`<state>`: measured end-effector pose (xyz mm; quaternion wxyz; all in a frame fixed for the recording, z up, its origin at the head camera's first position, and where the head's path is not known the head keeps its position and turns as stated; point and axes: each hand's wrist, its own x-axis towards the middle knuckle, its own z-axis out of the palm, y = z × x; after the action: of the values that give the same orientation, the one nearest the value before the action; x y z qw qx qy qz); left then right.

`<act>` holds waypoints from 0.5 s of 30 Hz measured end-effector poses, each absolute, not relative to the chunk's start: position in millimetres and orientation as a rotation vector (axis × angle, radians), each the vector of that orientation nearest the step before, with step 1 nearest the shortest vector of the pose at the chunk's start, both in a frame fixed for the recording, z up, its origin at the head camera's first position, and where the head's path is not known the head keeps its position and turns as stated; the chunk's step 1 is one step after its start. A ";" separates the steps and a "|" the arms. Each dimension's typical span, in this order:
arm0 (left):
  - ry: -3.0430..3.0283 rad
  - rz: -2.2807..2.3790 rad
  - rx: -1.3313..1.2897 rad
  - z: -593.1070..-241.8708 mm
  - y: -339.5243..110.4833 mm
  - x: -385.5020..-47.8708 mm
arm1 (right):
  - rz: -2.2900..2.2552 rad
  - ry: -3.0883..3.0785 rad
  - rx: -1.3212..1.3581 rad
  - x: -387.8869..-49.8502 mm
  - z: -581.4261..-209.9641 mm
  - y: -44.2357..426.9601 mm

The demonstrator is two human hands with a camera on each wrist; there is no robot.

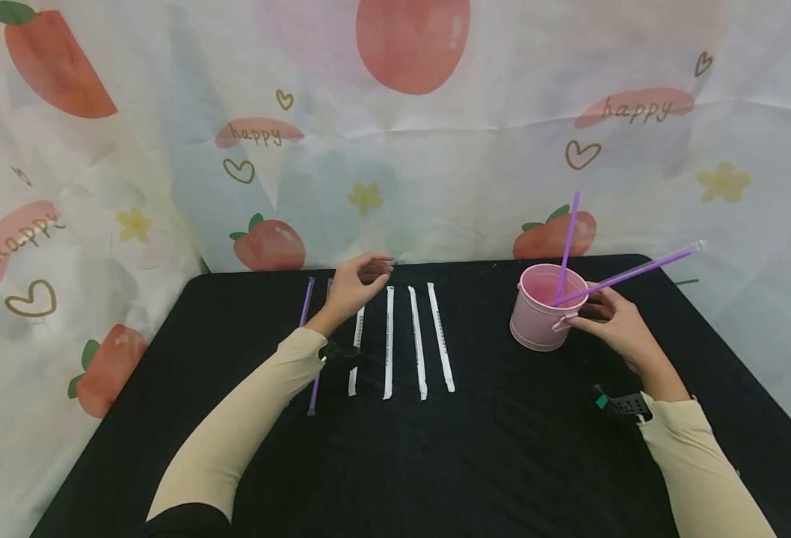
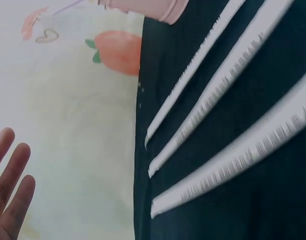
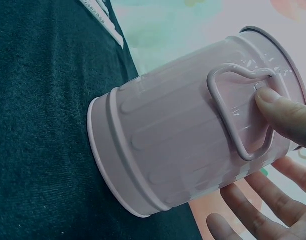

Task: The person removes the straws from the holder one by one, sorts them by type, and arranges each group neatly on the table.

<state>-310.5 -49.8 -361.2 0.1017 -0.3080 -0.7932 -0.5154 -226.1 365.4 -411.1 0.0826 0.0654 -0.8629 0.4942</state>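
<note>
My left hand (image 1: 355,285) hovers over the far ends of a row of straws, its fingers (image 2: 15,167) loosely extended and holding nothing. Beneath and beside it lie several straws in white paper wrappers (image 1: 389,344) and purple straws in clear wrappers (image 1: 306,300), partly hidden by the left forearm. My right hand (image 1: 614,325) holds a small pink bucket (image 1: 537,321) at its right side. In the right wrist view the thumb presses the wall inside the handle loop (image 3: 228,117), with fingers behind. Inside the bucket stand one upright purple straw (image 1: 572,224) and one leaning right (image 1: 644,269).
A black cloth (image 1: 449,456) covers the table, which ends at the back against a printed curtain (image 1: 429,172). The bucket stands near the table's back right, to the right of the white straws.
</note>
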 end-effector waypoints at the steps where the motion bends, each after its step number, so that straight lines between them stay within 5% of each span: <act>1: -2.339 -1.523 -0.915 -364.4 -45.2 -314.7 | 1.476 -2.576 0.197 -226.2 -411.1 365.5; 15: -2.353 -1.472 -1.026 -364.4 25.9 -327.7 | 1.480 -2.577 0.202 -226.8 -411.9 367.0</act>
<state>-327.7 25.9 -364.4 0.0912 -0.3452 -0.7920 -0.4953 -226.8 367.0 -411.9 0.0815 0.0675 -0.8624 0.4951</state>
